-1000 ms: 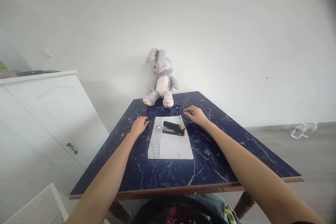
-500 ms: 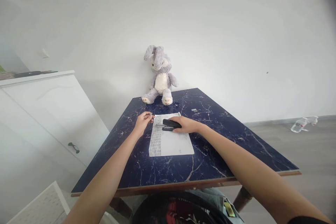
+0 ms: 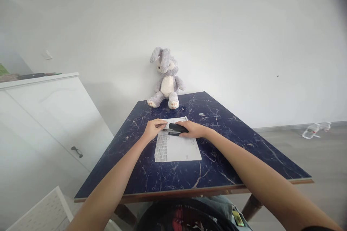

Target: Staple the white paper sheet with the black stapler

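My right hand (image 3: 191, 129) is wrapped round a black stapler (image 3: 177, 127) from the right side. The stapler's jaws are spread apart, and its metal magazine points left over a sheet of paper (image 3: 184, 149). Grey block-like print runs down the paper's left side. My left hand (image 3: 154, 130) is closed in a pinch right at the magazine's tip. A small grey strip that looks like staples is between its fingertips, mostly hidden now.
A grey plush rabbit (image 3: 167, 79) sits at the back of the dark blue marbled table (image 3: 222, 151). Behind the paper lies a small silvery piece (image 3: 201, 114). To the left stands a white cabinet (image 3: 54, 115); clear plastic bottles (image 3: 311, 131) lie on the floor at right.
My left hand has moved right, from beside the paper's upper left corner to the stapler's magazine tip. My right hand still holds the stapler in about the same place.
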{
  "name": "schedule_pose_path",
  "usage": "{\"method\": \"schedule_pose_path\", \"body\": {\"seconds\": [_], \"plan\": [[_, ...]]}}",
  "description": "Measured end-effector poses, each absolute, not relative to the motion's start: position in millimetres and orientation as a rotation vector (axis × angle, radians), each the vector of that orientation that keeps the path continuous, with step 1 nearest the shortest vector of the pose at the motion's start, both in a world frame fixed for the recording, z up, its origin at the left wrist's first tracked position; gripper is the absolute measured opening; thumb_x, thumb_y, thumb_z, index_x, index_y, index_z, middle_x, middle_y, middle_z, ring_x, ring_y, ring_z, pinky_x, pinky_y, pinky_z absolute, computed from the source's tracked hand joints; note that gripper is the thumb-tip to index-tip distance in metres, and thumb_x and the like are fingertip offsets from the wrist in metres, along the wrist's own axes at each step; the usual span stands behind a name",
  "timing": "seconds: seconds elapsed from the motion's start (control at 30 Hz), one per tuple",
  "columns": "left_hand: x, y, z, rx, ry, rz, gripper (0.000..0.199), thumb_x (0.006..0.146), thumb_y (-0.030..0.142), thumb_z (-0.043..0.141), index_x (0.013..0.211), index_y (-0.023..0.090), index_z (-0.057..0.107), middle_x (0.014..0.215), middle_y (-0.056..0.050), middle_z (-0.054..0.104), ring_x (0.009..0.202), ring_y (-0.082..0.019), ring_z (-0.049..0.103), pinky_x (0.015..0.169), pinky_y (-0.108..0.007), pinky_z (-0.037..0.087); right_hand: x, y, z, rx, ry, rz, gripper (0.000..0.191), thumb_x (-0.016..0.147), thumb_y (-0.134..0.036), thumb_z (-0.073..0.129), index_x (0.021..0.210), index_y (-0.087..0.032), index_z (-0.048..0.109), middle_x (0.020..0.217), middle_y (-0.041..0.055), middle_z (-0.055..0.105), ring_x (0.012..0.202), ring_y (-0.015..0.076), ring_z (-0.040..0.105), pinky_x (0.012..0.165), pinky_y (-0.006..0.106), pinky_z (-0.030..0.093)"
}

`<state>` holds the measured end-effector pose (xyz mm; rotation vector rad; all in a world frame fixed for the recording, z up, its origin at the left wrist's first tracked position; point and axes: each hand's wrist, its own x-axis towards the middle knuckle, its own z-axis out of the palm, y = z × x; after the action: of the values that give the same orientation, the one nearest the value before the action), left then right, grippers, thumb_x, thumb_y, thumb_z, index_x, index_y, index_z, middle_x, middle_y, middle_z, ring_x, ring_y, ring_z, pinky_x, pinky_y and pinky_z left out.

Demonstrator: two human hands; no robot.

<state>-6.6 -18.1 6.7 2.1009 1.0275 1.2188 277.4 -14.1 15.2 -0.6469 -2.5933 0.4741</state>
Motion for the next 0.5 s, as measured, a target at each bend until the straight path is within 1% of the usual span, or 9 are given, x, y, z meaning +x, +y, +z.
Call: {"method": "schedule_pose_path", "body": {"seconds": [0.07, 0.13, 0.2, 0.33, 0.5], "plan": [[-6.3, -17.7, 5.3, 2.135, 1.054, 1.177, 0.028, 0.08, 0.036, 0.076, 0.102, 0.018, 0.079, 0.106, -0.01, 0.076, 0.097, -0.025, 0.073, 0.094, -0.04, 0.057, 277.2, -14.0, 14.9, -0.644, -2.591, 0.475, 0.052, 0.089, -0.033, 0.066, 0.137, -0.018, 0.053, 0.113, 0.0115, 0.071, 0.091, 0.0249, 0.067, 0.078, 0.033, 0.05], [-6.2, -16.4, 2.3, 2.142, 1.093, 1.11, 0.031, 0.077, 0.031, 0.079, 0.105, 0.017, 0.078, 0.105, -0.01, 0.077, 0.098, -0.026, 0.073, 0.096, -0.042, 0.056, 277.3, -13.9, 14.7, -0.642, -2.592, 0.471, 0.051, 0.089, -0.033, 0.066, 0.136, -0.018, 0.053, 0.112, 0.0111, 0.071, 0.091, 0.0245, 0.067, 0.078, 0.032, 0.049], [-5.8, -15.5, -0.4, 2.149, 1.121, 1.038, 0.031, 0.075, 0.029, 0.08, 0.103, 0.016, 0.078, 0.103, -0.01, 0.078, 0.095, -0.027, 0.073, 0.093, -0.041, 0.057, 277.5, -13.6, 14.6, -0.638, -2.592, 0.466, 0.049, 0.089, -0.032, 0.066, 0.135, -0.018, 0.054, 0.112, 0.0111, 0.071, 0.091, 0.0244, 0.067, 0.078, 0.032, 0.049], [-4.5, -16.8, -0.6, 2.15, 1.136, 0.961, 0.021, 0.077, 0.029, 0.077, 0.093, 0.015, 0.079, 0.095, -0.009, 0.078, 0.087, -0.025, 0.073, 0.082, -0.036, 0.058, 277.7, -12.7, 14.2, -0.654, -2.594, 0.471, 0.05, 0.089, -0.033, 0.065, 0.135, -0.018, 0.053, 0.113, 0.0118, 0.071, 0.091, 0.0247, 0.067, 0.079, 0.033, 0.049], [-4.4, -20.0, 3.8, 2.179, 1.109, 0.903, 0.02, 0.078, 0.031, 0.076, 0.091, 0.016, 0.079, 0.094, -0.008, 0.078, 0.086, -0.023, 0.072, 0.081, -0.034, 0.056, 278.0, -12.7, 14.4, -0.659, -2.602, 0.472, 0.049, 0.09, -0.034, 0.065, 0.135, -0.018, 0.052, 0.114, 0.0119, 0.07, 0.092, 0.0249, 0.067, 0.078, 0.032, 0.049]]}}
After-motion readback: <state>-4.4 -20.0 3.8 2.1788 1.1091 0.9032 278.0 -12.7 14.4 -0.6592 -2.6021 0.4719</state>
